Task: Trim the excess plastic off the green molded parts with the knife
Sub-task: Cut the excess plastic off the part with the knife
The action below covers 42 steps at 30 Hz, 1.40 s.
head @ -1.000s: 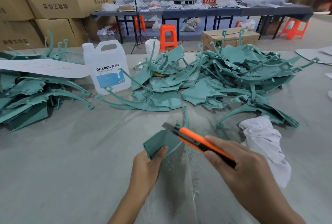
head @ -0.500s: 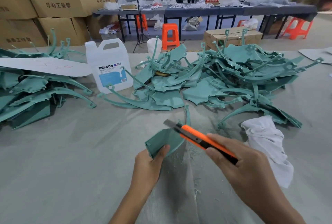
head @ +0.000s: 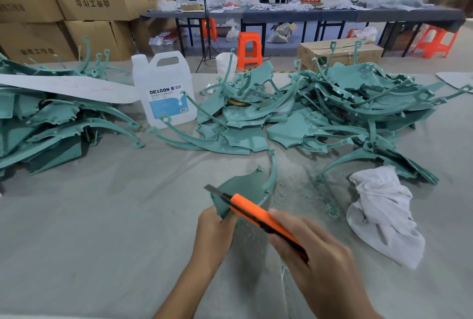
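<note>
On the table (head: pixel 89 229), heaps of green parts (head: pixel 358 109) are piled. One green part (head: pixel 243 187) is pinched by the left hand (head: pixel 215 231), in front of them. The orange knife (head: pixel 256 212) is gripped by the right hand (head: pixel 320 262). The left thumb (head: pixel 227 217) could be cut if the blade (head: pixel 212 189) slips.

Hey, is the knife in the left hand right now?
No, the right hand grips the knife, while the left hand holds the green part.
</note>
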Available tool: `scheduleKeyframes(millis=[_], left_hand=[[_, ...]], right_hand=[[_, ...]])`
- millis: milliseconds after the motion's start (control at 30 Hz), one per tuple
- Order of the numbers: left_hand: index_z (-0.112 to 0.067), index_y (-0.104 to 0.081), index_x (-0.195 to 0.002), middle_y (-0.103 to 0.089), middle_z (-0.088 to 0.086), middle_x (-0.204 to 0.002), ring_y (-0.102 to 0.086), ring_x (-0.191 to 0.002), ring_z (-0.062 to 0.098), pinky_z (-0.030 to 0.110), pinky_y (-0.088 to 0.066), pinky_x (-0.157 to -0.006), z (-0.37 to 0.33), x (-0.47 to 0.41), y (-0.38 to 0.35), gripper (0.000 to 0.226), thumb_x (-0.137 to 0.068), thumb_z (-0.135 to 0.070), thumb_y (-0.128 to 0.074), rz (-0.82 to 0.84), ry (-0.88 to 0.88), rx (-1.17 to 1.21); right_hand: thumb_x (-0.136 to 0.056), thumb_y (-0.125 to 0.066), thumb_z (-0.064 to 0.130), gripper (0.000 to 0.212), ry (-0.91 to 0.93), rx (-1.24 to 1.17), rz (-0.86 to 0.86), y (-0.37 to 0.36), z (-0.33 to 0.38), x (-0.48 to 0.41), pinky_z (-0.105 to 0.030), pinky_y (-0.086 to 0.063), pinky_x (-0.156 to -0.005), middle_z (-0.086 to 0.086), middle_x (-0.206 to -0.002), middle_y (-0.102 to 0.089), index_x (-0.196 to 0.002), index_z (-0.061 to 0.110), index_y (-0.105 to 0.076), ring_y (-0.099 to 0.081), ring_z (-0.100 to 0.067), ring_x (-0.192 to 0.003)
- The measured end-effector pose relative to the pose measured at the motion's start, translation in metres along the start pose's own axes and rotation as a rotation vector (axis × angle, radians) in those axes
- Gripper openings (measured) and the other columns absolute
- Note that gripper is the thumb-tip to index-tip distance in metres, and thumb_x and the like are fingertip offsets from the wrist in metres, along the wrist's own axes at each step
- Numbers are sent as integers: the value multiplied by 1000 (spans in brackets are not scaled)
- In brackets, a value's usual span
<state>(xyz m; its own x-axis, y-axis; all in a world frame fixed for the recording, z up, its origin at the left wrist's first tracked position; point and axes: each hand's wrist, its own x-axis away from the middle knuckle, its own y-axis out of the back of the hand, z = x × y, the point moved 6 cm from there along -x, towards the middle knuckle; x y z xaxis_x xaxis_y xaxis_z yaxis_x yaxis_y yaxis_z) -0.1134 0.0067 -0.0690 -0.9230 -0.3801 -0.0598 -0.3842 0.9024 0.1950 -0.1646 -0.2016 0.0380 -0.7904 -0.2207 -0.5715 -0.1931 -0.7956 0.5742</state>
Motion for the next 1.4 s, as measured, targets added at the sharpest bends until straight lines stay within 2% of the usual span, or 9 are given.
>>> scheduleKeyframes(millis=[133, 267, 433, 567, 667, 833, 933, 1167, 1400], left_hand=[[-44, -73, -88, -76, -1, -85, -72, -82, 17, 39, -56, -73, -2, 0, -3, 31, -75, -70, -61, -8, 3, 3], [-32, -74, -88, -74, -9, -78, -60, -69, 11, 29, -51, -66, -3, 1, -3, 34, -80, -62, -60, 9, -4, 15], [-42, -74, -81, -76, -18, -87, -70, -83, -1, 24, -53, -70, -6, 3, -1, 10, -88, -48, -69, -23, 31, -15], [-28, -74, -88, -75, 0, -84, -63, -73, 5, 39, -53, -71, -8, 4, -1, 43, -79, -68, -62, -4, 19, -32], [-36, -74, -91, -76, -17, -93, -70, -88, 1, 40, -58, -83, -10, 4, 0, 15, -89, -49, -68, -14, 23, -9], [-38, -69, -106, -74, -20, -104, -69, -100, 1, 38, -56, -93, -23, 2, 4, 22, -91, -22, -73, 31, -46, -22], [-46, -61, -110, -68, -24, -107, -65, -98, 0, 19, -54, -81, -45, 3, 22, 41, -84, -23, -82, -58, -141, -11], [-49, -51, -131, -62, -28, -112, -59, -104, 6, 28, -45, -80, -104, -10, 12, 49, -86, -50, -71, 68, -302, -776], [-53, -63, -97, -69, -25, -83, -63, -78, 0, 33, -52, -76, -99, -22, 40, 24, -89, -33, -73, 355, -222, -793]], right_hand=[[-88, -68, 35, 36, -60, 25, -99, 10, -11, -8, -27, -53, -69, 18, -107, -71, -123, 30, -71, -70, -6, -82], [-91, -67, 40, 32, 35, 33, -14, 2, -1, -3, -10, -49, -74, 20, -112, -69, -121, 33, -72, -65, 5, -87], [-92, -71, 32, 33, -112, 4, -96, 10, -22, -9, -25, -53, -69, 16, -106, -71, -125, 32, -70, -68, -2, -82], [-93, -70, 39, 32, -29, 7, -23, 1, -15, -4, -14, -50, -74, 23, -110, -68, -124, 35, -70, -65, 7, -87], [-91, -68, 38, 33, -174, -3, -80, 7, -40, -11, -14, -49, -70, 18, -101, -71, -123, 30, -71, -64, 1, -82], [-83, -62, 54, 34, -411, -175, -157, 13, -79, 4, -11, -49, -67, 24, -86, -69, -116, 65, -60, -68, -3, -74], [-84, -67, 49, 42, -495, -237, -168, 9, -92, 20, -20, -53, -61, 19, -88, -71, -115, 73, -54, -68, -10, -67], [-85, -72, 42, 31, -574, -375, -156, 0, -97, 27, -19, -53, -54, 9, -80, -73, -113, 53, -70, -68, -11, -59], [-80, -74, 43, 25, -588, -404, -99, 21, -87, 17, -15, -43, -44, 7, -54, -58, -105, 45, -76, -51, -7, -43]])
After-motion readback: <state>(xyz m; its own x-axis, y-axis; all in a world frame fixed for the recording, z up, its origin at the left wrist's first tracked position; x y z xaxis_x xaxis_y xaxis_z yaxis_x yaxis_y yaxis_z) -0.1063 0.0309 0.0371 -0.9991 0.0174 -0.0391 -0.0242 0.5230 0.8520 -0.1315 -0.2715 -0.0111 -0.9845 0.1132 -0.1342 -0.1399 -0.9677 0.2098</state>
